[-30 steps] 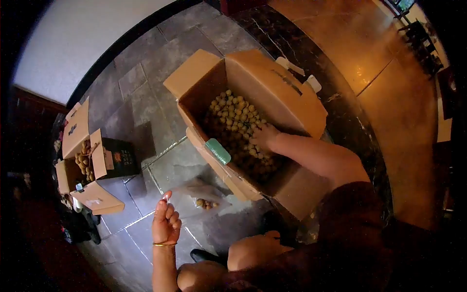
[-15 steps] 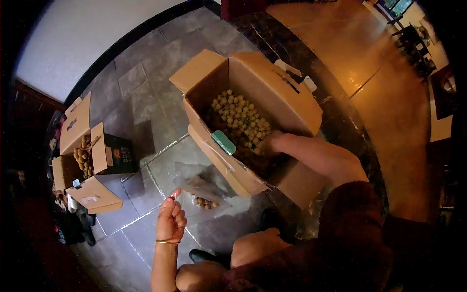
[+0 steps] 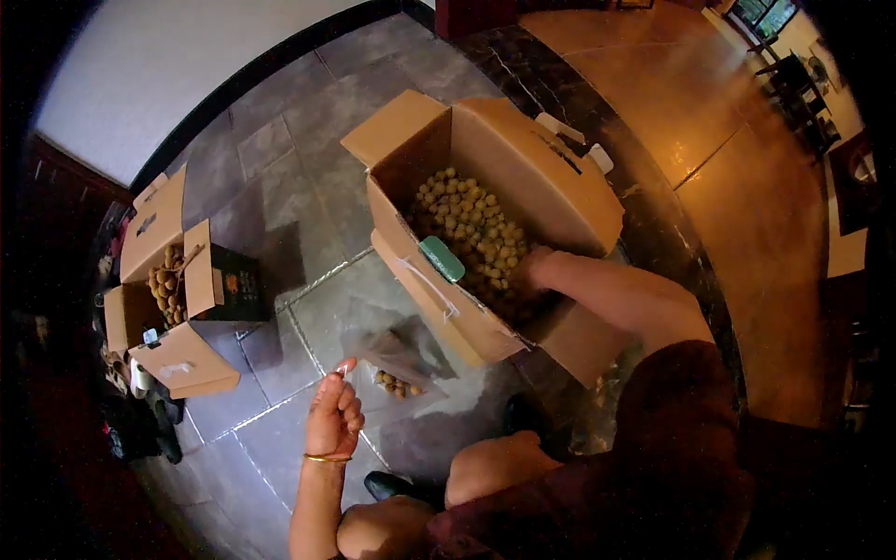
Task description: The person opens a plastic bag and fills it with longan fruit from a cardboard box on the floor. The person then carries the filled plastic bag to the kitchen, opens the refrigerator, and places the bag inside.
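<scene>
My left hand [image 3: 334,418], a gold bangle at its wrist, pinches the edge of a clear plastic bag [image 3: 411,359]. The bag hangs low over the floor tiles, with several round tan fruits [image 3: 397,384], which look like longans, in its bottom. My right hand [image 3: 534,271] reaches down into a large open cardboard box [image 3: 411,238], at the near end of a heap of longans [image 3: 467,219]. Its fingers are hidden among the fruit and in the box's shadow, so what they hold cannot be seen.
A smaller open box [image 3: 198,359] at the left also holds longans [image 3: 168,285]. Shoes [image 3: 166,429] lie beside it. A green piece [image 3: 441,259] sits on the large box's near rim. My knees and dark shoes are just below the bag.
The view has shifted slightly, so the boxes appear a little to the right. My right hand stays down in the large box, and my left hand keeps its pinch on the bag.
</scene>
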`<state>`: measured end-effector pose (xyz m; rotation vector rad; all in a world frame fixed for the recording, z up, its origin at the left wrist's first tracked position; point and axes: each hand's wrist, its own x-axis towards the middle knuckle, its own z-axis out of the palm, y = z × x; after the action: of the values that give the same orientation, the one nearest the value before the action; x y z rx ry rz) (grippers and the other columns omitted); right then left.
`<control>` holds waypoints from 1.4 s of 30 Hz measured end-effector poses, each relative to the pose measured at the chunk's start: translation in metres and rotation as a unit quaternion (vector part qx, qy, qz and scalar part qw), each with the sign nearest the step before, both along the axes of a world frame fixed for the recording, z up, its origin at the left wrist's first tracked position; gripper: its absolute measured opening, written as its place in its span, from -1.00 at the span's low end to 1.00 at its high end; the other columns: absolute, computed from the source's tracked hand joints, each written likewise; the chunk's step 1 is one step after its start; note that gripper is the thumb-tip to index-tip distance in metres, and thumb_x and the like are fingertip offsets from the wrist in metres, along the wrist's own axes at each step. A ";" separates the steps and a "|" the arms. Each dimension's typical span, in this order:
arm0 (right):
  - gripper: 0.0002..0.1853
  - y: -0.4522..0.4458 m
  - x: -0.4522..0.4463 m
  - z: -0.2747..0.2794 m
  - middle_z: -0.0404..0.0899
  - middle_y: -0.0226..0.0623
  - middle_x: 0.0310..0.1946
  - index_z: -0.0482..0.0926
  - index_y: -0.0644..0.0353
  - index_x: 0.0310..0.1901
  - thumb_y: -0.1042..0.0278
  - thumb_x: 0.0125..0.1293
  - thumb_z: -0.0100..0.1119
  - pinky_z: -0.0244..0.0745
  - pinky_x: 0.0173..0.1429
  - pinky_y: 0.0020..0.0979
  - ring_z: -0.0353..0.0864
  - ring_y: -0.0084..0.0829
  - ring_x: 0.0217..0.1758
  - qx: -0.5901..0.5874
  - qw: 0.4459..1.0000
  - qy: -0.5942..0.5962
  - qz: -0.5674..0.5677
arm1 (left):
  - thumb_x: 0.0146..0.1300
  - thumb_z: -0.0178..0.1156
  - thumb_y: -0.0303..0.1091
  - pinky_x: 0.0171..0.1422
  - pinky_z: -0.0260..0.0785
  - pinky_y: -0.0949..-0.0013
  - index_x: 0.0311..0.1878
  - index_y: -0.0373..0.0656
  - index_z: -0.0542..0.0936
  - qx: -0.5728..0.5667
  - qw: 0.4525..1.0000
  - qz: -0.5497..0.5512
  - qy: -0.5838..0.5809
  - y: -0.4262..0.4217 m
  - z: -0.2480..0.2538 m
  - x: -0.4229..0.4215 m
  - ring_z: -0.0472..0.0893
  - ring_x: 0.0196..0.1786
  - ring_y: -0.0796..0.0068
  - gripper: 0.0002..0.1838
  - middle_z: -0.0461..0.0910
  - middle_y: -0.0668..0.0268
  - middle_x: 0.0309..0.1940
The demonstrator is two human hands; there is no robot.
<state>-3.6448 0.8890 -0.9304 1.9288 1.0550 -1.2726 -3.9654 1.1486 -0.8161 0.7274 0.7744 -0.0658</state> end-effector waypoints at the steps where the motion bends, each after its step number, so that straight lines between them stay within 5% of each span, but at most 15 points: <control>1: -0.50 0.004 -0.003 0.013 0.59 -0.29 -0.04 0.57 -0.05 0.02 -0.15 0.14 0.04 0.45 0.04 -0.23 0.57 -0.24 0.00 -0.042 0.999 0.019 0.004 | 0.39 0.02 -0.12 -0.63 -0.02 0.64 0.13 -0.09 0.44 0.002 1.000 0.000 0.000 0.000 0.000 0.000 0.10 -0.66 0.76 -0.64 0.16 0.58 -0.62; 3: -0.51 -0.010 -0.021 0.055 0.60 -0.25 -0.08 0.57 -0.01 0.02 -0.12 0.15 0.05 0.45 0.02 -0.22 0.57 -0.22 -0.05 0.137 0.990 -0.019 -0.038 | 0.39 0.02 -0.12 -0.63 -0.02 0.64 0.13 -0.08 0.44 0.006 1.000 0.000 -0.001 -0.001 0.000 0.002 0.09 -0.66 0.75 -0.64 0.15 0.58 -0.62; 5: -0.53 -0.018 -0.018 0.059 0.60 -0.23 -0.10 0.56 0.01 0.03 -0.07 0.15 0.07 0.46 -0.01 -0.23 0.57 -0.24 -0.09 0.197 0.977 0.025 -0.080 | 0.39 0.02 -0.11 -0.63 -0.03 0.64 0.13 -0.08 0.44 0.006 1.000 -0.007 -0.007 -0.002 -0.001 0.002 0.09 -0.66 0.75 -0.64 0.15 0.58 -0.62; 7: -0.54 -0.020 0.005 0.009 0.60 -0.22 -0.11 0.54 -0.01 0.06 -0.01 0.14 0.12 0.46 -0.03 -0.25 0.56 -0.28 -0.12 0.138 0.970 0.153 -0.126 | 0.38 0.02 -0.11 -0.64 -0.04 0.64 0.13 -0.09 0.44 0.011 1.000 -0.013 -0.006 -0.002 -0.001 0.004 0.08 -0.66 0.75 -0.64 0.14 0.58 -0.62; 9: -0.52 -0.048 0.017 -0.061 0.59 -0.23 -0.09 0.52 -0.03 0.08 0.07 0.09 0.20 0.46 -0.04 -0.27 0.54 -0.34 -0.11 0.220 0.945 0.180 -0.159 | 0.38 0.02 -0.10 -0.64 -0.07 0.64 0.13 -0.09 0.44 0.018 1.000 -0.019 0.002 -0.004 -0.002 0.006 0.07 -0.66 0.76 -0.63 0.13 0.59 -0.63; 14: -0.52 -0.047 0.016 -0.082 0.58 -0.25 -0.07 0.51 0.04 0.05 0.19 0.04 0.31 0.45 -0.08 -0.30 0.50 -0.41 -0.12 0.206 0.964 0.082 -0.148 | 0.38 0.03 -0.10 -0.65 -0.12 0.64 0.14 -0.10 0.43 0.005 1.000 -0.026 -0.008 -0.006 -0.002 0.010 0.03 -0.68 0.77 -0.62 0.10 0.60 -0.64; 17: -0.59 -0.058 0.029 -0.107 0.59 -0.26 -0.12 0.53 0.09 -0.03 0.23 0.05 0.32 0.45 -0.12 -0.31 0.51 -0.38 -0.21 0.277 0.932 0.122 -0.200 | 0.37 0.04 -0.10 -0.65 -0.14 0.65 0.16 -0.10 0.42 -0.002 1.000 -0.024 -0.018 -0.005 -0.003 0.007 0.02 -0.67 0.77 -0.60 0.09 0.60 -0.64; 20: -0.62 -0.030 0.025 -0.012 0.58 -0.30 -0.14 0.53 0.08 -0.06 0.22 0.07 0.31 0.47 -0.15 -0.33 0.52 -0.40 -0.25 0.275 0.931 0.173 -0.166 | 0.37 0.04 -0.11 -0.65 -0.15 0.65 0.21 -0.10 0.38 -0.021 0.999 -0.018 -0.022 -0.006 -0.004 0.005 0.02 -0.66 0.78 -0.57 0.09 0.61 -0.63; 22: -0.63 -0.026 0.014 0.044 0.56 -0.32 -0.14 0.52 0.08 -0.06 0.21 0.10 0.31 0.51 -0.19 -0.33 0.52 -0.41 -0.25 0.255 0.887 0.165 -0.348 | 0.38 0.03 -0.12 -0.64 -0.15 0.66 0.25 -0.10 0.35 -0.031 0.999 -0.016 -0.025 -0.005 -0.003 0.006 0.02 -0.65 0.78 -0.55 0.08 0.61 -0.62; 23: -0.55 -0.022 0.012 0.062 0.52 -0.26 -0.01 0.46 0.07 0.04 0.11 0.13 0.27 0.48 -0.03 -0.06 0.47 -0.22 0.01 0.205 0.867 0.200 -0.409 | 0.38 0.02 -0.12 -0.64 -0.16 0.67 0.27 -0.10 0.33 -0.034 0.999 -0.018 -0.026 -0.006 -0.002 0.007 0.02 -0.65 0.78 -0.54 0.08 0.61 -0.62; 26: -0.66 -0.027 0.003 0.066 0.48 -0.30 -0.13 0.50 0.13 -0.06 0.15 0.20 0.25 0.58 -0.28 -0.30 0.54 -0.39 -0.27 0.254 0.845 0.172 -0.438 | 0.39 0.01 -0.13 -0.64 -0.16 0.67 0.30 -0.09 0.29 -0.043 0.998 -0.024 -0.027 -0.005 -0.003 0.008 0.02 -0.64 0.78 -0.52 0.08 0.61 -0.61; 32: -0.70 -0.021 0.019 0.083 0.47 -0.34 -0.23 0.48 0.13 -0.07 0.18 0.23 0.21 0.60 -0.26 -0.32 0.54 -0.46 -0.38 0.280 0.842 0.163 -0.432 | 0.40 -0.01 -0.14 -0.63 -0.15 0.68 0.32 -0.08 0.28 -0.049 0.997 -0.039 -0.044 0.000 -0.009 0.005 0.01 -0.64 0.78 -0.52 0.07 0.61 -0.61; 35: -0.71 -0.023 0.026 0.124 0.49 -0.38 -0.30 0.45 0.10 -0.05 0.21 0.26 0.20 0.58 -0.29 -0.37 0.54 -0.53 -0.36 0.330 0.728 0.228 -0.555 | 0.41 -0.03 -0.15 -0.65 -0.14 0.67 0.32 -0.04 0.27 -0.059 0.997 -0.038 -0.041 0.003 -0.007 0.007 0.01 -0.65 0.78 -0.54 0.05 0.61 -0.62; 38: -0.71 -0.007 0.005 0.173 0.50 -0.40 -0.26 0.42 0.07 -0.04 0.20 0.27 0.19 0.55 -0.28 -0.44 0.55 -0.56 -0.18 0.404 0.627 0.299 -0.595 | 0.41 -0.02 -0.14 -0.66 -0.13 0.68 0.33 -0.03 0.26 -0.062 0.997 -0.028 -0.031 0.005 -0.003 0.006 0.01 -0.65 0.78 -0.53 0.05 0.61 -0.62; 42: -0.71 0.032 -0.062 0.223 0.52 -0.40 -0.21 0.40 0.03 0.00 0.20 0.29 0.15 0.46 -0.37 -0.56 0.56 -0.58 -0.18 0.411 0.518 0.373 -0.650 | 0.42 -0.04 -0.13 -0.65 -0.10 0.69 0.35 -0.01 0.24 -0.088 0.995 -0.031 -0.044 0.010 -0.007 0.004 0.03 -0.64 0.78 -0.52 0.08 0.61 -0.61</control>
<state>-3.7067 0.9215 -0.7075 3.2130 0.2312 -3.0530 -3.9618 1.1585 -0.8227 0.5837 0.6524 -0.1550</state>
